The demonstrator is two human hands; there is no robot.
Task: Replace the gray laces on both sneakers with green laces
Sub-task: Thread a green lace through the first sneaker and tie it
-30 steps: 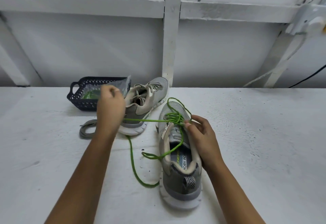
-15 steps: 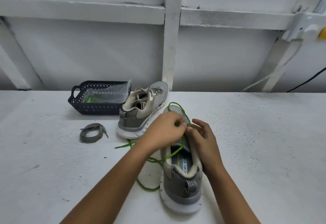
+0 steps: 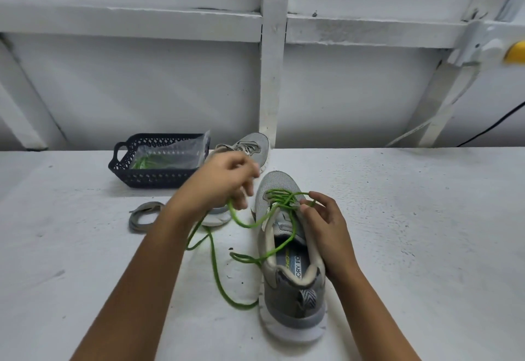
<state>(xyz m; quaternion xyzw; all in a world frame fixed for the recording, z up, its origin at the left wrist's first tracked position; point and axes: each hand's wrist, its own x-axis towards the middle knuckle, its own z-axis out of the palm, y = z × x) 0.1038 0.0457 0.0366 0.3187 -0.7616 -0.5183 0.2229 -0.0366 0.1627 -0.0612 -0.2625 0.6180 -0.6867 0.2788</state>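
Near basket [image 3: 153, 180] of bagged laces [image 3: 147, 161]: left hand [image 3: 224, 181], right hand [image 3: 326, 224], green lace [image 3: 216, 269] in each.

sneaker [image 3: 279, 187]: grey mesh cloth | basket [image 3: 147, 177]: dark perforated plastic | table [image 3: 412, 218]: rough white

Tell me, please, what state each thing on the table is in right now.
near sneaker: upright on the table, partly laced in green.
green lace: threaded through the near sneaker, slack looping on the table.
far sneaker: laced in gray, partly hidden.
gray lace: removed, lying loose.
basket: holds a clear bag with something green inside.
left hand: raised, holds a green lace strand.
right hand: pinches the green lace at the eyelets.
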